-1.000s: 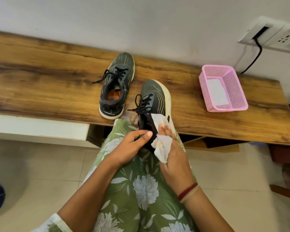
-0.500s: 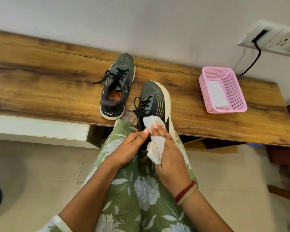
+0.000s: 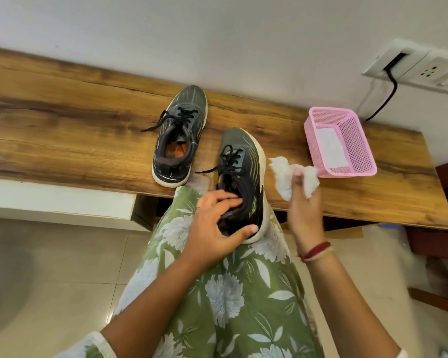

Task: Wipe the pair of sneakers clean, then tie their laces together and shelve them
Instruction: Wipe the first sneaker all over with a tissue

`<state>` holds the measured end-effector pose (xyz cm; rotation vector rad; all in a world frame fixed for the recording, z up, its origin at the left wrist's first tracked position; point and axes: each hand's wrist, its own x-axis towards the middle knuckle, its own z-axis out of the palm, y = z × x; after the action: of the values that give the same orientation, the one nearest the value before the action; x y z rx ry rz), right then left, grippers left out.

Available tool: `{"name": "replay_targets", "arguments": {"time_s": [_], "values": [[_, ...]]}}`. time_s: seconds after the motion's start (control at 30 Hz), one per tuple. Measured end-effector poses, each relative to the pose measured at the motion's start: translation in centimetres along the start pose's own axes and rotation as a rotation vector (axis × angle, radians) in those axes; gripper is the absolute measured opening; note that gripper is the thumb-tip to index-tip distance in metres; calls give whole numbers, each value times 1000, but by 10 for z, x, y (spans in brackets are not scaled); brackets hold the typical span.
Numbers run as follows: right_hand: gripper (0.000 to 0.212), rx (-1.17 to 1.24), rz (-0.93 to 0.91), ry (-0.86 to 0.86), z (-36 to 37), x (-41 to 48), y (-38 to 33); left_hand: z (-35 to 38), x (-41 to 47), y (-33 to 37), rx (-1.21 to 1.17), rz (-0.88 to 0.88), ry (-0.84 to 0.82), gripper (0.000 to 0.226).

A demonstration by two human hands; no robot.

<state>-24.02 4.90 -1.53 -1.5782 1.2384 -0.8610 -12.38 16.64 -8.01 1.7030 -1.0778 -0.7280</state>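
Wiping stage: one shoe is looking mid-clean, its partner is waiting, and the laces are not yet tied.
Held sneaker (image 3: 241, 174): the heel is resting on the person's knee and the toe is poking over the bench (image 3: 62, 130) at its front edge, near the middle.
Left grip (image 3: 215, 223): fingers are tucking into the collar and the thumb is hooking round the heel, clamping the shoe.
Right grip (image 3: 304, 210): it's pinching a crumpled white wipe (image 3: 285, 177) and hovering just right of the shoe, not touching it.
Other sneaker (image 3: 180, 140): it's standing upright on the bench, heel by the front edge, toe pointing at the back edge, loose laces (image 3: 176, 120) trailing.
Pink basket (image 3: 313, 140): it's sitting toward the bench's right end, with a flat white sheet (image 3: 330, 148) lying inside.
Handling: the shoe is looking light, with a soft upper and a stiffer rubbery sole. I'm judging that heel-collar hold is giving the best control. The wipe is looking limp, so bunching it should help.
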Motion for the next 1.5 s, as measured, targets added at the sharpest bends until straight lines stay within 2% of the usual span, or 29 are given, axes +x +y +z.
{"name": "replay_targets", "arguments": {"time_s": [0.07, 0.13, 0.27, 0.37, 0.47, 0.6, 0.7, 0.8, 0.87, 0.93, 1.03, 1.1, 1.13, 1.17, 1.23, 1.3, 1.37, 1.43, 1.5], "values": [[23, -230, -99, -201, 9, -9, 17, 1, 3, -3, 10, 42, 47, 43], [37, -457, -193, -348, 12, -25, 33, 3, 6, -8, -84, -2, -2, 39], [38, -385, -194, -328, 2, -58, 36, 4, 11, -20, -129, -85, -117, 50], [48, -424, -197, -375, -4, -72, 41, 5, 12, -21, -159, -91, -138, 52], [42, -348, -96, -309, 4, -52, 40, 5, 13, -18, -195, -124, -165, 52], [35, -289, -78, -222, 15, -57, 39, 1, 14, -15, -302, -132, -198, 29], [39, -267, -113, -281, 10, -78, 41, -2, 15, -14, -360, -115, -229, 23], [47, -305, -74, -255, 9, -59, 37, 0, 18, -18, -401, -111, -256, 23], [45, -313, -64, -231, 14, -49, 32, 3, 18, -22, -417, -104, -240, 31], [39, -329, -64, -237, 19, -58, 28, 3, 16, -24, -443, -110, -196, 29], [43, -352, 62, -362, 4, -84, 20, 3, 18, -31, -464, -132, -119, 48], [57, -241, 270, -525, -13, -87, 3, 0, 19, -32, -467, -157, -101, 61], [55, -134, 353, -574, -19, -84, -5, -1, 19, -32, -472, -165, -110, 61], [46, -38, 377, -560, -23, -79, -12, -2, 18, -31, -489, -166, -122, 61], [32, 35, 289, -387, -23, -58, -19, -1, 17, -30, -548, -163, -142, 58], [27, 43, 189, -161, -15, -27, -18, -2, 17, -28, -581, -175, -162, 54], [27, -56, 91, -49, -4, 5, -9, -3, 18, -26, -600, -220, -189, 47], [22, -279, 30, -105, 10, 27, 5, -4, 18, -26, -624, -267, -203, 45], [23, -523, -16, -276, 24, 26, 20, -3, 18, -25, -647, -289, -194, 45]]}}
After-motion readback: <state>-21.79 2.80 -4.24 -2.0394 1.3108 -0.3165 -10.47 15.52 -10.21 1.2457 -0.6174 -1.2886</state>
